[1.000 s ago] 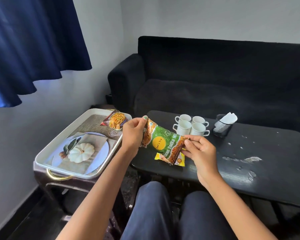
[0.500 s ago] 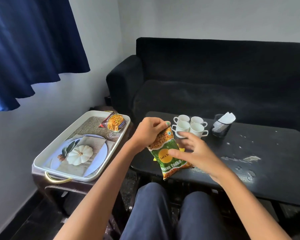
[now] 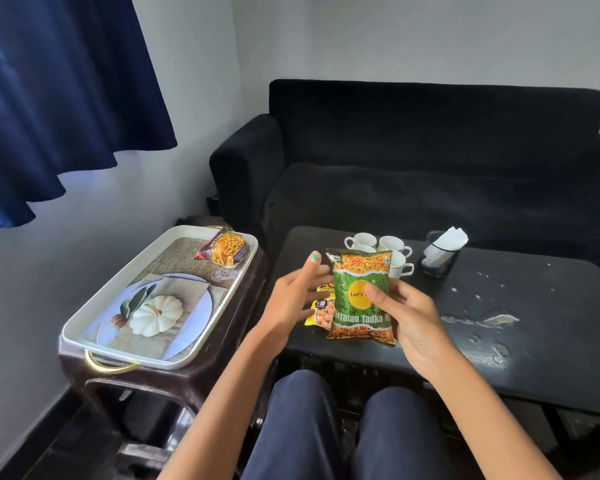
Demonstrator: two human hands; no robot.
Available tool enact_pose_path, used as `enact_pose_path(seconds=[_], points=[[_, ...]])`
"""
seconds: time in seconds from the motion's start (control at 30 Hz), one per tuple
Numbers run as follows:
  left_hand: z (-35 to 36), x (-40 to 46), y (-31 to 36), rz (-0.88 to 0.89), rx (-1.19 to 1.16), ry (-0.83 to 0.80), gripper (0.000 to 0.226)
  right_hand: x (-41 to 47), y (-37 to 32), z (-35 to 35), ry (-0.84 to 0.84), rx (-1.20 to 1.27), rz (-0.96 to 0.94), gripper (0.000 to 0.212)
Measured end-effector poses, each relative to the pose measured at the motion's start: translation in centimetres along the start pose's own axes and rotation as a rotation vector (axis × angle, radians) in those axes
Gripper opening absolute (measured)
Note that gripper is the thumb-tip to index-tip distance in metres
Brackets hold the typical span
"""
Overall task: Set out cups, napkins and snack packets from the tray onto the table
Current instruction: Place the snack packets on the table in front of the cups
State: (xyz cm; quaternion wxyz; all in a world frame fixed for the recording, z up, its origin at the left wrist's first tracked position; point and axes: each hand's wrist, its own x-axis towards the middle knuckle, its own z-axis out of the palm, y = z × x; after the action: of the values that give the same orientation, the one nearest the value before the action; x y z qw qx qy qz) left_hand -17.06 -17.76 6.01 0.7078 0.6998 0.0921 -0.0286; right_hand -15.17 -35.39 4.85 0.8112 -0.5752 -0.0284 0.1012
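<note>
My right hand point(image 3: 407, 311) holds a green snack packet point(image 3: 361, 296) upright over the near left part of the black table point(image 3: 520, 327), thumb across its front. My left hand point(image 3: 298, 296) is open just left of the packet, fingers spread, not gripping it. A yellow snack packet point(image 3: 321, 308) lies on the table behind the green one, partly hidden. Several white cups point(image 3: 378, 247) stand grouped behind the packet. A dark holder with white napkins point(image 3: 442, 252) stands to their right. On the white tray point(image 3: 94, 306) at left lies a red snack packet point(image 3: 226, 251).
The tray rests on a brown side table point(image 3: 174, 375) left of my knees and has a pumpkin picture on its floor. A black sofa point(image 3: 430, 161) runs behind the table. Blue curtain point(image 3: 59, 91) hangs upper left. White smears mark the table's right half.
The green packet turned from lying slanted to upright and passed into my right hand. My left hand let go of its top and opened beside it.
</note>
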Motion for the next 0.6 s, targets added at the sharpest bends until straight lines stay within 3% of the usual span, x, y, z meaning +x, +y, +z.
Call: enact_pose_path(seconds=[0.1, 0.2, 0.37, 0.6], points=[[1.4, -0.5, -1.2, 0.001, 0.008, -0.117, 0.047, -0.1, 0.5, -0.3, 0.019, 0.079, 0.026, 0.042], [2.8, -0.5, -2.0, 0.085, -0.047, -0.187, 0.024, -0.3, 0.8, -0.8, 0.043, 0.105, 0.028, 0.041], [4.4, 0.6, -3.5, 0.074, -0.129, -0.162, 0.017, -0.6, 1.1, -2.3, 0.066, 0.112, 0.061, 0.041], [6.6, 2.4, -5.2, 0.011, -0.123, -0.171, 0.019, -0.2, 1.3, -5.1, 0.12, 0.063, 0.134, 0.019]])
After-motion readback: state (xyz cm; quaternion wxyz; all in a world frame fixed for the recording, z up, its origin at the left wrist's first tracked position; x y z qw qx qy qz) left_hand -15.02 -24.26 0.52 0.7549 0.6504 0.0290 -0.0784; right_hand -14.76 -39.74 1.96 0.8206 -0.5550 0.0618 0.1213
